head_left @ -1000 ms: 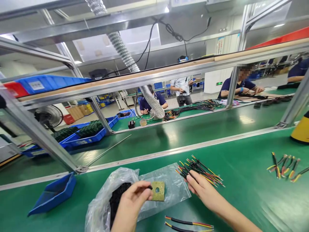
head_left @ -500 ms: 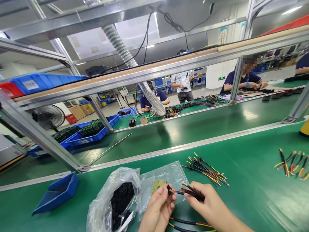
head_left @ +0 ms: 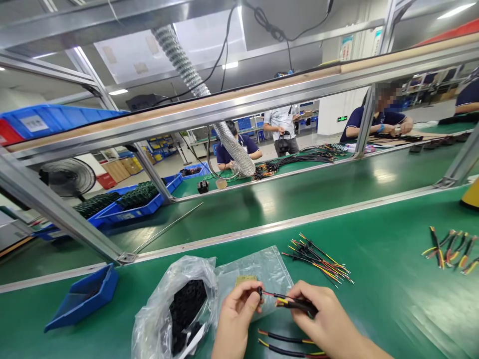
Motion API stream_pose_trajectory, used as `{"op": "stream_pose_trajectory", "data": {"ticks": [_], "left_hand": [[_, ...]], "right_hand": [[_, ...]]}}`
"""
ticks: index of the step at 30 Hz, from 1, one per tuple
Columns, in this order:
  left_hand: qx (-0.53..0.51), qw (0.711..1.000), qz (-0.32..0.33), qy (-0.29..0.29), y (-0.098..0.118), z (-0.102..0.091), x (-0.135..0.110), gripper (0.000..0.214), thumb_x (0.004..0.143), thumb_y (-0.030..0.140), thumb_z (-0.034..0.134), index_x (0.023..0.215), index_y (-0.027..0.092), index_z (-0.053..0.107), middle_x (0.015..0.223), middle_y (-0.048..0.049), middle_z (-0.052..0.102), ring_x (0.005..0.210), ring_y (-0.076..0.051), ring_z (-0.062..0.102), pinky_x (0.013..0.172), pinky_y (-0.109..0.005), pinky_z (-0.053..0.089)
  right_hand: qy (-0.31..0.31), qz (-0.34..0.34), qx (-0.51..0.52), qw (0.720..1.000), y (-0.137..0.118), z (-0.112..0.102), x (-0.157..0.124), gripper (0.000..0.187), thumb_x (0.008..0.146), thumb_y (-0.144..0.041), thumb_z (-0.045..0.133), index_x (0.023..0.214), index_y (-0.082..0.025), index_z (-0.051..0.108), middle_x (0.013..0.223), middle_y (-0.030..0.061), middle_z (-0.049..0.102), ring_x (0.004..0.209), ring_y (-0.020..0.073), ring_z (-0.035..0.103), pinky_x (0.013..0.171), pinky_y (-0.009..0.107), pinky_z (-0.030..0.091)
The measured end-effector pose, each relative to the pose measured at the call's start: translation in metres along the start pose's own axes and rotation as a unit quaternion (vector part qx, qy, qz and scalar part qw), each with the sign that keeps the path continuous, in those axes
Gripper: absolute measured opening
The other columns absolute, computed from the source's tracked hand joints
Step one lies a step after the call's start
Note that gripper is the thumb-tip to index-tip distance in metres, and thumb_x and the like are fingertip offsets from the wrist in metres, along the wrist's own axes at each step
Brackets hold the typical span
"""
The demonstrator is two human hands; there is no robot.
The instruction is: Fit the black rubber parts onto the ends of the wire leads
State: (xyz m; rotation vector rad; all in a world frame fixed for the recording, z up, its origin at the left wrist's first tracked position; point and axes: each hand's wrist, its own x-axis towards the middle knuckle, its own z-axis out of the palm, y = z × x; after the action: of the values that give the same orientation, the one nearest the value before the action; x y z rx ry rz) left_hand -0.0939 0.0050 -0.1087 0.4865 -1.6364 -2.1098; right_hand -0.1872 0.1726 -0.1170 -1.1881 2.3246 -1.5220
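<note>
From where I stand, the left hand pinches a small black piece between thumb and finger, over the middle of the desk. The right hand grips several sleeved wires together, one set apart with its red lead pointing left at the piece. That hold seems meant to leave one tip free while the others stay gathered. The clear bag sits open on the left, probably so its black parts are within reach; the wire pile lies just beyond the right hand.

Whether the lead has entered the piece or merely meets it, I can't tell, as the fingertips cover the spot. The left hand hides most of a yellowish square. Two loose wires run under the right hand, and a yellow object is cut off at far right.
</note>
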Motion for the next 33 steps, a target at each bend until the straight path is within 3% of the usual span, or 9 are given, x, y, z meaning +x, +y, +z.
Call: {"op": "stream_pose_trajectory", "data": {"ticks": [6,12,17,21,24,27,31,33], "left_hand": [[-0.071,0.994,-0.075,-0.043,-0.004,-0.003,0.002,0.030,0.069,0.039,0.087,0.087,0.018,0.077,0.070,-0.0018,0.069,0.063,-0.012,0.061,0.058,-0.020,0.048],[-0.071,0.994,-0.062,-0.061,-0.004,-0.001,0.000,0.029,0.073,0.043,0.083,0.089,0.018,0.079,0.082,-0.0078,0.076,0.072,-0.017,0.066,0.061,-0.022,0.049],[-0.046,0.997,-0.039,-0.053,0.000,0.003,-0.007,0.031,0.069,0.044,0.086,0.086,0.019,0.082,0.092,-0.0062,0.072,0.068,-0.014,0.062,0.065,-0.024,0.051],[-0.110,0.989,-0.088,-0.043,0.006,0.006,-0.008,0.038,0.062,0.040,0.090,0.093,0.020,0.081,0.078,-0.0030,0.070,0.067,-0.014,0.064,0.062,-0.021,0.052],[-0.121,0.983,-0.132,-0.043,0.009,0.006,-0.007,0.038,0.058,0.033,0.094,0.090,0.017,0.081,0.077,-0.0044,0.075,0.067,-0.013,0.067,0.066,-0.020,0.053],[-0.115,0.982,-0.143,-0.044,0.008,0.003,-0.006,0.035,0.060,0.037,0.092,0.083,0.014,0.081,0.083,-0.0101,0.079,0.074,-0.017,0.071,0.072,-0.023,0.056],[-0.094,0.982,-0.157,-0.043,0.005,0.000,-0.006,0.033,0.059,0.034,0.094,0.083,0.018,0.079,0.063,-0.0025,0.073,0.058,-0.012,0.067,0.056,-0.018,0.051],[-0.093,0.982,-0.158,-0.040,0.004,0.000,-0.007,0.036,0.055,0.030,0.096,0.084,0.017,0.080,0.071,-0.0040,0.076,0.064,-0.013,0.069,0.062,-0.019,0.052]], "right_hand": [[0.028,-0.089,-0.011,0.996,0.000,0.004,-0.005,0.014,0.091,-0.023,0.055,0.078,-0.020,0.062,0.063,-0.0027,0.064,0.055,0.0113,0.056,0.055,0.021,0.039],[0.079,-0.198,-0.027,0.977,-0.002,0.006,-0.006,0.013,0.095,-0.021,0.054,0.088,-0.019,0.064,0.065,-0.0016,0.066,0.052,0.0101,0.058,0.054,0.021,0.041],[0.130,-0.291,-0.127,0.939,0.008,0.006,-0.004,0.014,0.096,-0.013,0.051,0.100,-0.015,0.064,0.067,0.0012,0.065,0.055,0.0134,0.058,0.053,0.025,0.040],[0.122,-0.354,-0.227,0.899,0.009,0.000,-0.007,0.021,0.099,-0.012,0.045,0.109,-0.010,0.063,0.071,0.0045,0.067,0.056,0.0159,0.056,0.052,0.029,0.037],[0.104,-0.378,-0.274,0.878,0.006,-0.006,-0.009,0.027,0.102,-0.013,0.038,0.112,-0.006,0.062,0.074,0.0073,0.070,0.058,0.0164,0.056,0.053,0.030,0.036],[0.101,-0.384,-0.302,0.867,0.004,-0.010,-0.010,0.032,0.104,-0.014,0.034,0.111,-0.005,0.063,0.075,0.0089,0.070,0.059,0.0166,0.056,0.053,0.030,0.035],[0.097,-0.396,-0.313,0.858,0.003,-0.010,-0.009,0.036,0.105,-0.015,0.031,0.110,-0.005,0.065,0.076,0.0099,0.070,0.060,0.0167,0.056,0.055,0.031,0.036],[0.091,-0.392,-0.305,0.863,0.004,-0.008,-0.008,0.035,0.104,-0.016,0.032,0.111,-0.006,0.065,0.077,0.0096,0.070,0.061,0.0170,0.057,0.056,0.031,0.037]]}}
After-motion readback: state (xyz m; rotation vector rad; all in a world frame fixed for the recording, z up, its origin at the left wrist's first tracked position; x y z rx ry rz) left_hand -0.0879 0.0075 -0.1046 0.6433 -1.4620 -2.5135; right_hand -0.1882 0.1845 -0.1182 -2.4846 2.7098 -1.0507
